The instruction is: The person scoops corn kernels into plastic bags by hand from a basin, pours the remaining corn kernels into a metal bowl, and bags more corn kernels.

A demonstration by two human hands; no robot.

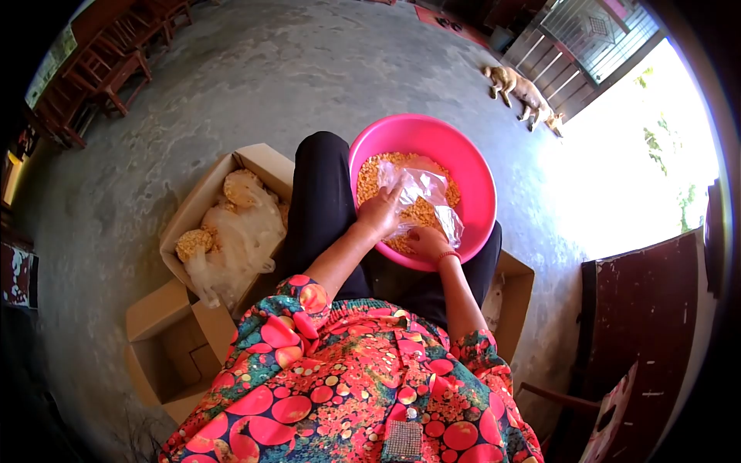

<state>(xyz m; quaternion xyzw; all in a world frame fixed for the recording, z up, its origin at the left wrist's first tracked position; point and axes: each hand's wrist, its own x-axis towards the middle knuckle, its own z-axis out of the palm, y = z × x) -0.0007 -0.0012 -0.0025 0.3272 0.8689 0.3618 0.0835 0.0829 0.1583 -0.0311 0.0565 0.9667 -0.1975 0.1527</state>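
A pink basin rests on my lap, with yellow-orange kernels spread over its bottom. On the kernels lies a crumpled clear plastic bag. My left hand is over the basin's left side, its fingers touching the bag's left part; whether they grip it is hard to see. Lower in the basin, my right hand, with a red band at the wrist, is at the kernels beside the bag's lower edge. Its fingertips are partly hidden, and what they hold, if anything, cannot be made out.
Left of my legs, a cardboard box holds plastic bags of kernels. An open cardboard box stands below it, another by my right leg. A dog lies near the doorway. Wooden chairs stand far left.
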